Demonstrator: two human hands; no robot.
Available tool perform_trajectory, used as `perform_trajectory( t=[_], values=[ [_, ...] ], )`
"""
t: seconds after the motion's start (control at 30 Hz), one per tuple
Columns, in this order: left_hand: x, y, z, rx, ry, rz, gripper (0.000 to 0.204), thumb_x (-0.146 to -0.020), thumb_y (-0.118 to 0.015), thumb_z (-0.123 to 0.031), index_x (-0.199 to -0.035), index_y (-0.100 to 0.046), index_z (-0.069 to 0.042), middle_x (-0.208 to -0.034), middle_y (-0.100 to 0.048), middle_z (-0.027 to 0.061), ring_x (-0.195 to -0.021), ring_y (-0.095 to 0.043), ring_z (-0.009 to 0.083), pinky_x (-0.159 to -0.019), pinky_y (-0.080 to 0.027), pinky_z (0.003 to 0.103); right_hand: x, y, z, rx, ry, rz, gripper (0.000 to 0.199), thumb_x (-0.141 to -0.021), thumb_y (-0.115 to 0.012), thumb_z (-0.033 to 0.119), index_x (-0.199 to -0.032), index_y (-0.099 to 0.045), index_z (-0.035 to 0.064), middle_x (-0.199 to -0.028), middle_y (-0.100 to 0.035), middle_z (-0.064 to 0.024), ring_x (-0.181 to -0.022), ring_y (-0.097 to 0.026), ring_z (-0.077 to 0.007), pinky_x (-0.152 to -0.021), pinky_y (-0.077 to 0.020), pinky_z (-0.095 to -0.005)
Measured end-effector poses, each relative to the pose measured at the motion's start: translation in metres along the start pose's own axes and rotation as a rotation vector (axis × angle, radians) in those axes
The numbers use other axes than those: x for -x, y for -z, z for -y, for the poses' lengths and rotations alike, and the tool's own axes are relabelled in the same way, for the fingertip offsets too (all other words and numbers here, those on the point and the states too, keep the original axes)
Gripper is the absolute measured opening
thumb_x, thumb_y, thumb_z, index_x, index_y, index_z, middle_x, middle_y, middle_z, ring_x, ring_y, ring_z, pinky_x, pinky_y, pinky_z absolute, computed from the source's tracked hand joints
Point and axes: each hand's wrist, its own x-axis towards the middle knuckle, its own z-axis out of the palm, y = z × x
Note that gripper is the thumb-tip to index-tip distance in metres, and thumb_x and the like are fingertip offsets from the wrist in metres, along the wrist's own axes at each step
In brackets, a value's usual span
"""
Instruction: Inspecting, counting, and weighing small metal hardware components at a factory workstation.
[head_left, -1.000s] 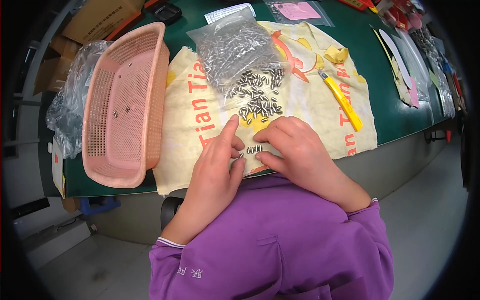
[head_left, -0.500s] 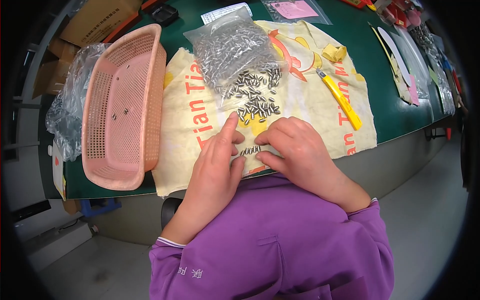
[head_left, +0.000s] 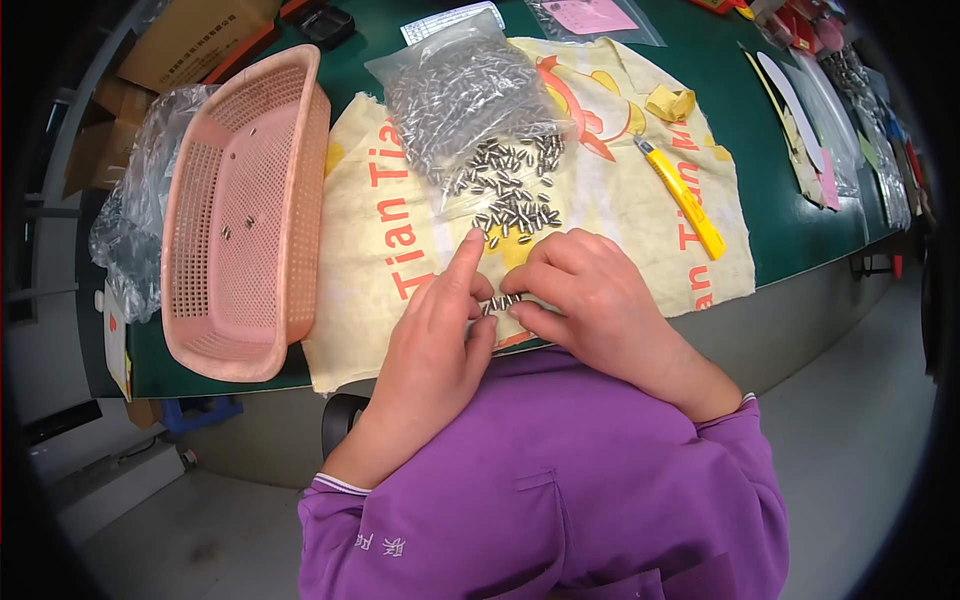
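Small metal pins [head_left: 512, 205] lie loose on the cream cloth [head_left: 610, 215] spilling from a clear bag [head_left: 455, 95], a short row [head_left: 503, 300] pinched between both hands at the surface's near edge. Left hand [head_left: 435, 335] has its index finger out and the rest curled, right hand [head_left: 590, 300] is curled narrow on the row. Pins look hard, light, smooth and roll-prone, best nipped by fingertips across the middle.

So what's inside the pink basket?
The pink basket holds only a few small metal pins lying loose on its perforated floor. Its near rim hides a strip of the floor along that side, so anything lying there cannot be seen.
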Motion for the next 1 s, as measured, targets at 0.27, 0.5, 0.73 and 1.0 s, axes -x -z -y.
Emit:
perform_trajectory(
  t=[0.27,0.5,0.73,1.0],
  values=[
    [0.0014,0.0000,0.0040,-0.039,-0.025,-0.033,0.084,-0.080,-0.066,0.013,-0.155,-0.031,-0.002,-0.096,-0.058,0.0072,-0.083,-0.057,0.0160,-0.076,-0.050,0.029,0.0019,0.0005,-0.0004,-0.007,-0.009,0.036,0.018,-0.077,-0.076,0.012,-0.092,-0.066,0.0108,-0.089,-0.055,-0.0040,-0.086,-0.058,-0.0249,-0.074,-0.0448,-0.0391],
    [0.0015,0.0016,-0.0023,-0.005,0.072,-0.031,0.084,-0.080,-0.067,0.010,-0.155,-0.031,-0.003,-0.101,-0.060,0.0096,-0.089,-0.060,0.0249,-0.081,-0.050,0.037,0.0015,-0.0010,-0.0014,-0.011,0.000,0.028,0.019,-0.077,-0.076,0.013,-0.092,-0.066,0.0105,-0.091,-0.056,-0.0044,-0.087,-0.058,-0.0251,-0.075,-0.0452,-0.0392],
    [0.0019,0.0011,0.0005,0.050,0.042,0.000,0.082,-0.081,-0.063,0.011,-0.155,-0.031,-0.003,-0.104,-0.061,0.0103,-0.086,-0.061,0.0227,-0.081,-0.051,0.036,0.0010,-0.0004,-0.0003,-0.007,-0.009,0.045,0.019,-0.077,-0.075,0.013,-0.093,-0.066,0.0106,-0.091,-0.056,-0.0044,-0.088,-0.058,-0.0253,-0.075,-0.0452,-0.0395],
    [0.0009,-0.0004,0.0006,0.019,0.029,-0.011,0.082,-0.082,-0.064,0.013,-0.156,-0.031,-0.004,-0.099,-0.062,0.0065,-0.085,-0.058,0.0152,-0.078,-0.050,0.029,0.0005,-0.0025,-0.0011,-0.014,-0.016,0.022,0.020,-0.074,-0.078,0.011,-0.092,-0.068,0.0110,-0.089,-0.059,-0.0038,-0.085,-0.059,-0.0247,-0.074,-0.0462,-0.0387]
  ],
)
